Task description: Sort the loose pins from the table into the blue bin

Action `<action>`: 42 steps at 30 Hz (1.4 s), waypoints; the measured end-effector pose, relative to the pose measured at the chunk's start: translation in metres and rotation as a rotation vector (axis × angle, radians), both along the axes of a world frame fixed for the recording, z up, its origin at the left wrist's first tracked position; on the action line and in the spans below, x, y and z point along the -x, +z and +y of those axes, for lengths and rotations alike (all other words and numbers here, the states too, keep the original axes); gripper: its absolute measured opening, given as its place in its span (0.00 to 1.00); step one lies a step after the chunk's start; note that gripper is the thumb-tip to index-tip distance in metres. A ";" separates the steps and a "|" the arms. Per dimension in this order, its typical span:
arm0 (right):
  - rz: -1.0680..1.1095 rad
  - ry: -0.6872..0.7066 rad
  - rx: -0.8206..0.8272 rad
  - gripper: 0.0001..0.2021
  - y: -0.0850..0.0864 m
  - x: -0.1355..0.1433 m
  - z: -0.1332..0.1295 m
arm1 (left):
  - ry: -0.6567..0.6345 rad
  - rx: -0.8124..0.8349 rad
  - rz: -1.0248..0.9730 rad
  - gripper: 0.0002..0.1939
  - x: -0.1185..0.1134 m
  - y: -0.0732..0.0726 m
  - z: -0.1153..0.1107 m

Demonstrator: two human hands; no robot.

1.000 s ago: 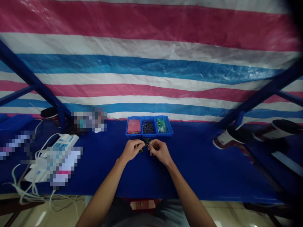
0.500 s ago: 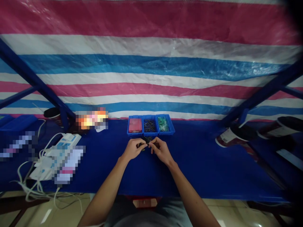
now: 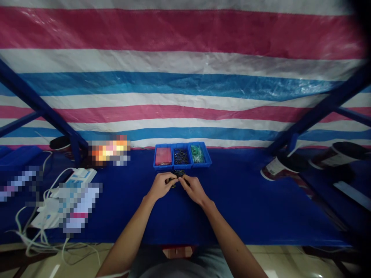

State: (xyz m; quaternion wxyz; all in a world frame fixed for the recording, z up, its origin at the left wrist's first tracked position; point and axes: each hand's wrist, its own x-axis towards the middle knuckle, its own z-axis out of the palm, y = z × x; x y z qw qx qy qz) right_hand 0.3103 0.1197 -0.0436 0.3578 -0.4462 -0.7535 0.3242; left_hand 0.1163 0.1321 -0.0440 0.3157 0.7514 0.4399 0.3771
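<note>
My left hand (image 3: 162,187) is closed in a pinch just in front of the bins, with something dark and small partly showing at its fingers. Beside it my right hand (image 3: 193,188) is also closed, its fingertips meeting the left ones. What lies between the fingers is too small to name. Around the fingertips on the table are several thin dark pieces (image 3: 179,172), a few with brassy ends. Behind them stand three joined blue bins: one with pink flat packets (image 3: 163,156), a middle one with thin dark pieces (image 3: 181,156), and one with green pieces in clear bags (image 3: 197,153).
On the left of the blue table (image 3: 232,208) lie a white power strip (image 3: 82,177) and tangled cables (image 3: 34,245). Dark cups (image 3: 278,166) stand at the right, near a pale flat object (image 3: 352,194). Blue frame bars (image 3: 315,104) slant at both sides before a striped sheet (image 3: 185,31).
My right fingers have shifted slightly and now lie flatter against the left fingertips. The whole view has moved a little down and left; the bins stay in place.
</note>
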 end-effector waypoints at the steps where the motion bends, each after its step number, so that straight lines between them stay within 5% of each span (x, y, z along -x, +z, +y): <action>1: -0.001 0.014 0.008 0.21 -0.001 0.000 0.000 | 0.002 0.001 -0.001 0.16 0.000 0.000 0.000; 17: 0.036 0.003 -0.123 0.10 -0.003 0.000 0.000 | -0.021 0.036 0.025 0.13 0.002 0.002 0.000; 42: 0.100 -0.050 -0.226 0.09 -0.010 0.000 0.002 | -0.019 0.066 0.104 0.20 0.003 0.003 -0.001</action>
